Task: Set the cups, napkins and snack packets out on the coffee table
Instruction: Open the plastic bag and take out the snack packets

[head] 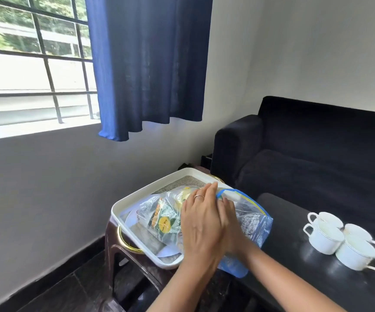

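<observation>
a: where are the hands?
b: both are on the clear zip bag (247,221) that lies in the white tray (134,199). the left hand (201,224) lies on top with straight fingers and a ring (198,196) on one of them. the right hand (229,224) sits just behind it, mostly hidden, so i cannot tell whether it grips the bag or only presses it

a: and the snack packets?
b: a green and yellow packet (162,218) shows through the plastic; the others inside are too blurred to tell. the bag's blue edge hangs over the tray's right rim

a: the cups?
b: four white cups (341,239) stand clustered on the dark table (294,255), to the right of the tray. the tray rests on a brown stool (114,239) beside a dark sofa (317,154), under a blue curtain (148,64)
</observation>
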A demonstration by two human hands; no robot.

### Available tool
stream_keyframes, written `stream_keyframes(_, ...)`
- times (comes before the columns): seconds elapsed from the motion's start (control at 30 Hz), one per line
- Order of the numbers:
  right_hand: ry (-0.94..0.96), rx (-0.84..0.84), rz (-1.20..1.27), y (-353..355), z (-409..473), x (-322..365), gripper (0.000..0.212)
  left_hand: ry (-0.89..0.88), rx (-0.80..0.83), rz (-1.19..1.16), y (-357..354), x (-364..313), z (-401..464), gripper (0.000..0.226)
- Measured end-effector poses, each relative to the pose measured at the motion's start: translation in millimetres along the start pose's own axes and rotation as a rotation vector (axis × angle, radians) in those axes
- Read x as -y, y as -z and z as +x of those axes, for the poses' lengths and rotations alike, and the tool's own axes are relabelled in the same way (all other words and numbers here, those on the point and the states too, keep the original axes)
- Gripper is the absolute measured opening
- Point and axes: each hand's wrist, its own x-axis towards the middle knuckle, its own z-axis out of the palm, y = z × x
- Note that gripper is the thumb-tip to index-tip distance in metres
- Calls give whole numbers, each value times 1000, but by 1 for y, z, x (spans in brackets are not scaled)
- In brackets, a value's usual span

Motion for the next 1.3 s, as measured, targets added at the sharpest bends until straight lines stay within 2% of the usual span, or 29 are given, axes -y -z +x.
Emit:
stream_keyframes(0.03, 4, -30, -71, 3, 1, -1, 36, 16, -14, -11, -1, 3, 2, 46)
stream_keyframes(0.23, -170, -79, 75, 14, -23, -17, 12, 38, 2, -28, -3, 6, 1, 41)
stream_keyframes(0.43, -208, -192, 142, 38, -59, -28, 34, 91, -15, -45, -2, 9, 4, 38)
stream_keyframes(0.67, -210, -309, 263, 72, -101, -36, 43, 120, -8, -81, -2, 12, 4, 38)
stream_keyframes(0.9, -203, -476, 425, 108, -131, -47, 45, 132, 22, -118, -2, 14, 3, 35)
stream_keyframes(1.07, -297, -617, 537, 128, -114, -65, 40, 137, 64, -115, -3, 12, 2, 31)
stream_keyframes(1.2, -397, -611, 567, 116, -83, -84, 38, 194, 95, -125, -3, 12, 2, 31)
stream_keyframes(1.3, -452, -562, 500, 91, -49, -96, 28, 259, 147, -66, 0, 16, 3, 27)
